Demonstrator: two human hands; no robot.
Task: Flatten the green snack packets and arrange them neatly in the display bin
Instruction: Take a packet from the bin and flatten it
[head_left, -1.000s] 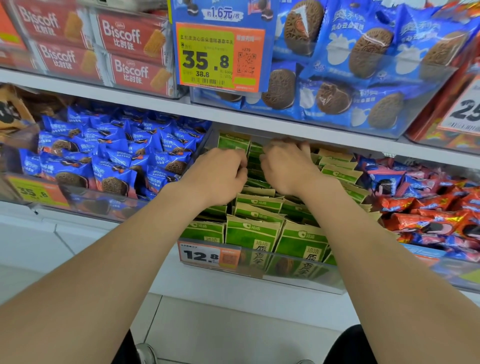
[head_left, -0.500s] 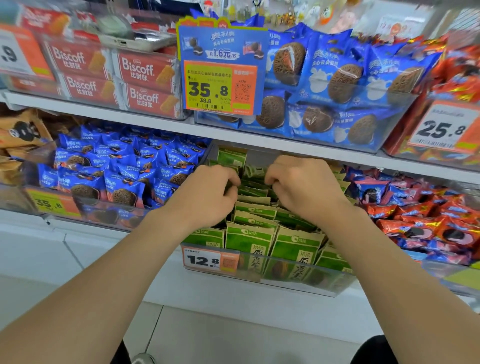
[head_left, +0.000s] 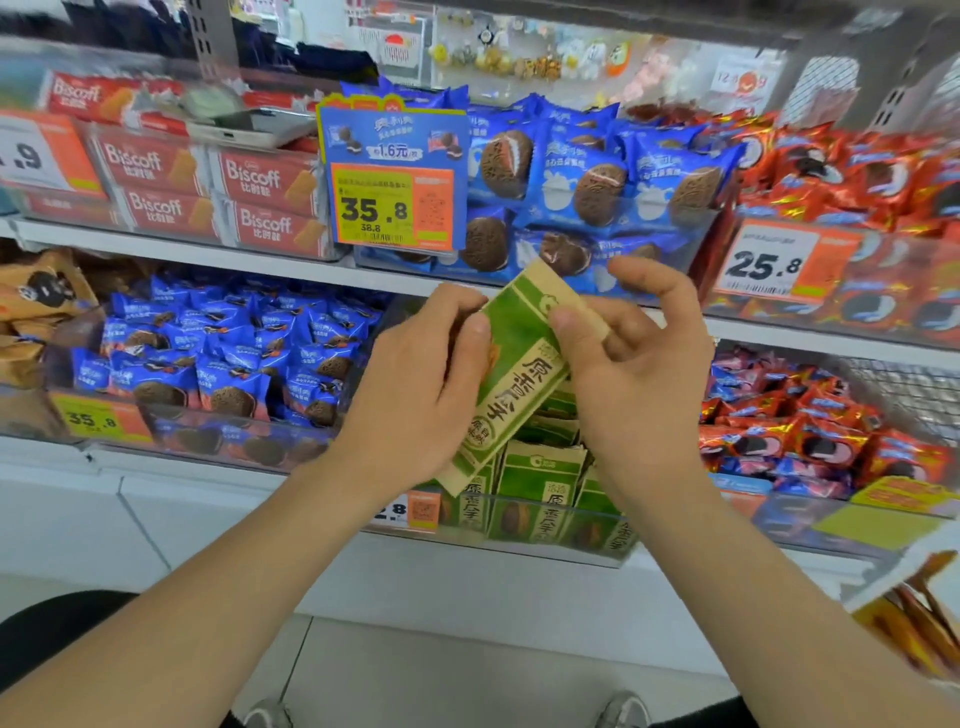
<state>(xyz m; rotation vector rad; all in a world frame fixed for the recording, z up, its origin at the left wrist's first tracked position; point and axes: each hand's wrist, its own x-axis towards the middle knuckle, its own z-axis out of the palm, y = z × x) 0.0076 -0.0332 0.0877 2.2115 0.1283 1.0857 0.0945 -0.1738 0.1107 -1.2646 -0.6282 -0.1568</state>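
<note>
Centre frame, left to right: left hand (head_left: 415, 384), thumb and fingers gripping a green snack packet (head_left: 511, 364), tilted, raised above the display bin (head_left: 524, 548); right hand (head_left: 634, 374), thumb pinching the packet's upper part. Lower centre, in the bin: further green packets (head_left: 540, 467), upright.

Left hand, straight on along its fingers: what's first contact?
The left hand grips the green packet, so that comes first. Beyond it, probably the upper shelf edge under the blue cookie packs; depth is unclear.

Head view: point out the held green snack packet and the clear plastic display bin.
Green snack packet (head_left: 514, 364), head view, printed middle.
Clear plastic display bin (head_left: 571, 540), head view, front wall.
</note>
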